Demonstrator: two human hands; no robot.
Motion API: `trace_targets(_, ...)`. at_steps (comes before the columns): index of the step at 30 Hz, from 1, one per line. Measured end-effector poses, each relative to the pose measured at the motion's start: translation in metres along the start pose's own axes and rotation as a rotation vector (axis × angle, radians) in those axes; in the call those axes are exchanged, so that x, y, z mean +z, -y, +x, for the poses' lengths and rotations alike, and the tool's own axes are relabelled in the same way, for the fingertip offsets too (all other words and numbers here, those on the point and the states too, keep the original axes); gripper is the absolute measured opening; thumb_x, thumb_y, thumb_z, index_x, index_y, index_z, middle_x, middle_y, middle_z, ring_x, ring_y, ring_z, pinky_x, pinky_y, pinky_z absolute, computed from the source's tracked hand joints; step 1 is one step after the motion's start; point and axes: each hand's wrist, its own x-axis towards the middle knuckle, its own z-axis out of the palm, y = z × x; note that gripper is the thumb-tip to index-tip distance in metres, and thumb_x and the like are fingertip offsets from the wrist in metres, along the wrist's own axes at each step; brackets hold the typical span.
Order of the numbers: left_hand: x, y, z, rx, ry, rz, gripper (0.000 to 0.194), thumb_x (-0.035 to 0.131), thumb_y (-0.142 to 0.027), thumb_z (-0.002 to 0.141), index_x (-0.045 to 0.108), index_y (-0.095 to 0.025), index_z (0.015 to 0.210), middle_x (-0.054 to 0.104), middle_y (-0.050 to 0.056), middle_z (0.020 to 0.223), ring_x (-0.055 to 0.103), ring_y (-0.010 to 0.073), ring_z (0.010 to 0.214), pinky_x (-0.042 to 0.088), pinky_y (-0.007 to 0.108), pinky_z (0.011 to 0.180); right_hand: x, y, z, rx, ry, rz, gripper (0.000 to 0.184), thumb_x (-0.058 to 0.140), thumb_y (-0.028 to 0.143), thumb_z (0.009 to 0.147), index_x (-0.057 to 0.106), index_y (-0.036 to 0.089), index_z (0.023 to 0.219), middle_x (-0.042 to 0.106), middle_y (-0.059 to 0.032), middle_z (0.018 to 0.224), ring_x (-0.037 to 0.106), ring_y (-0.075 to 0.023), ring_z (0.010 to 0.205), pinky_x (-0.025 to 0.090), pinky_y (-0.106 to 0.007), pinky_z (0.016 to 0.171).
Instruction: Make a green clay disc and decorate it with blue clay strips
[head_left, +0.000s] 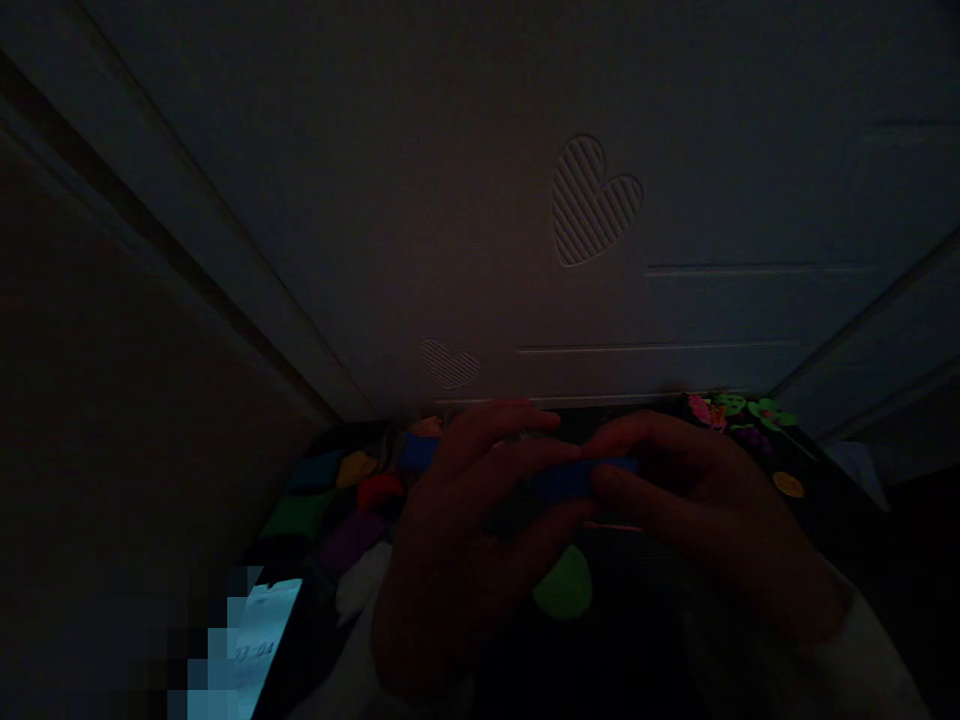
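A dark blue piece of modelling clay (pixel 564 481) is held between my two hands, above the dark work surface. My left hand (pixel 480 520) has its thumb below the piece and its fingers above, closed on the left end. From the other side my right hand (pixel 697 500) pinches the right end between thumb and fingers. Below the hands lies a flat, rounded light green piece (pixel 564 585). A thin pinkish strip (pixel 613 527) shows just under the blue piece. Dim light hides the finer details.
Several coloured lumps, among them a red one (pixel 380 491), a green one (pixel 300 515) and a purple one (pixel 352 540), lie left. Small flower shapes (pixel 771 413) and a yellow disc (pixel 788 485) are right. A lit screen (pixel 266 640) glows lower left; a pale panel with hearts (pixel 592 205) stands behind.
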Motion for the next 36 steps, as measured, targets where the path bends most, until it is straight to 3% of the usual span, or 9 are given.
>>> trace_targets(15, 0.001, 0.001, 0.000, 0.007, 0.004, -0.054, 0.021, 0.064, -0.020, 0.069, 0.059, -0.025, 0.089, 0.056, 0.000, 0.105, 0.049, 0.0161, 0.105, 0.040, 0.029, 0.091, 0.001, -0.001, 0.000, 0.028, 0.030, 0.051, 0.013, 0.062, 0.027, 0.071, 0.060, 0.024, 0.084, 0.064, 0.0032, 0.077, 0.062, -0.0097, 0.067, 0.051, -0.020, 0.061)
trace_targets(17, 0.001, 0.001, -0.002, -0.047, 0.009, -0.107, 0.028, 0.066, -0.022, 0.067, 0.057, -0.027, 0.093, 0.056, 0.000, 0.106, 0.050, 0.0165, 0.104, 0.040, 0.029, 0.091, 0.001, -0.001, 0.000, 0.022, 0.030, 0.048, 0.012, 0.062, 0.026, 0.071, 0.061, 0.025, 0.083, 0.064, 0.0037, 0.075, 0.061, -0.0089, 0.066, 0.050, -0.018, 0.059)
trace_targets(20, 0.003, 0.000, -0.004, -0.243, -0.017, -0.301, 0.036, 0.064, -0.025, 0.070, 0.053, -0.029, 0.103, 0.060, 0.000, 0.102, 0.057, 0.0155, 0.093, 0.047, 0.028, 0.083, 0.001, 0.001, 0.000, -0.037, -0.050, 0.012, 0.011, 0.062, 0.024, 0.071, 0.061, 0.025, 0.082, 0.064, 0.0042, 0.075, 0.060, -0.0072, 0.067, 0.048, -0.014, 0.058)
trace_targets(24, 0.009, -0.003, -0.003, -0.459, -0.116, -0.590, 0.026, 0.060, -0.024, 0.073, 0.055, -0.027, 0.099, 0.066, -0.002, 0.090, 0.062, 0.0113, 0.076, 0.051, 0.018, 0.063, 0.004, 0.001, -0.001, -0.105, -0.119, -0.037, 0.013, 0.062, 0.023, 0.072, 0.060, 0.028, 0.083, 0.063, 0.0063, 0.076, 0.060, -0.0060, 0.069, 0.047, -0.014, 0.060)
trace_targets(30, 0.015, -0.005, -0.001, -0.559, -0.137, -0.713, 0.019, 0.063, -0.022, 0.071, 0.059, -0.028, 0.088, 0.068, -0.007, 0.080, 0.063, 0.0058, 0.068, 0.048, 0.009, 0.056, 0.008, -0.002, 0.000, -0.139, -0.108, -0.153, 0.011, 0.061, 0.024, 0.072, 0.062, 0.026, 0.083, 0.064, 0.0049, 0.075, 0.060, -0.0079, 0.066, 0.047, -0.018, 0.058)
trace_targets(36, 0.015, -0.006, -0.001, -0.568, -0.160, -0.762, 0.018, 0.065, -0.019, 0.069, 0.061, -0.026, 0.085, 0.067, -0.007, 0.076, 0.062, 0.0057, 0.066, 0.048, 0.009, 0.056, 0.007, 0.000, 0.001, -0.131, -0.097, -0.178, 0.010, 0.061, 0.024, 0.072, 0.063, 0.027, 0.082, 0.065, 0.0060, 0.073, 0.060, -0.0076, 0.065, 0.047, -0.019, 0.063)
